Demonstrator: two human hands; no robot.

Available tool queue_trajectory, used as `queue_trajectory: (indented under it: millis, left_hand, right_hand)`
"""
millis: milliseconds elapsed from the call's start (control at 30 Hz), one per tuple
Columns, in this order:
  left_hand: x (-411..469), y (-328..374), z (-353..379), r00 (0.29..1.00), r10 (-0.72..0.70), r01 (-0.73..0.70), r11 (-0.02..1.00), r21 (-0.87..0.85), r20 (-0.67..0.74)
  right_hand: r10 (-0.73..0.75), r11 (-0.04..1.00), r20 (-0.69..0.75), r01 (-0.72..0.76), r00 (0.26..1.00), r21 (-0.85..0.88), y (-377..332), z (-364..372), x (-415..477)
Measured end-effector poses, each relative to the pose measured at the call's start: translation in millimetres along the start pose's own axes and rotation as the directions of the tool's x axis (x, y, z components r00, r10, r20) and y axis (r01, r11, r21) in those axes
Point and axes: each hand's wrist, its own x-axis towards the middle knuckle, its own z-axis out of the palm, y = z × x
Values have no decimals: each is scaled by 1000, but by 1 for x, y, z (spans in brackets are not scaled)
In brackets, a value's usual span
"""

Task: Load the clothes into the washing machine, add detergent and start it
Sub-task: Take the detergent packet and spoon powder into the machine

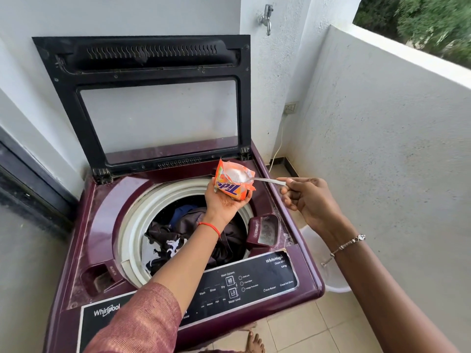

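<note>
Inside the drum (132, 225) the clothes (193, 233) are loaded; above it the left hand (224, 200) grips the detergent packet (233, 183), the right hand (305, 197) at 3 o'clock pinches a spoon (267, 180). Dosing and starting remain.

White balcony walls (382, 149), wall tap (266, 19) (metal), beige tiled floor (318, 327), daylight, trees (420, 24) beyond
</note>
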Motion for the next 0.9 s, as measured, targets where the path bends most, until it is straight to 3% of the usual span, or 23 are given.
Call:
queue_trajectory:
  millis: [900]
  left_hand:
    - [-15, -19, -6, 998, -36, 38, 999, 33, -60]
  right_hand:
    - [4, 997, -64, 1, 998, 82, 0, -28, -33]
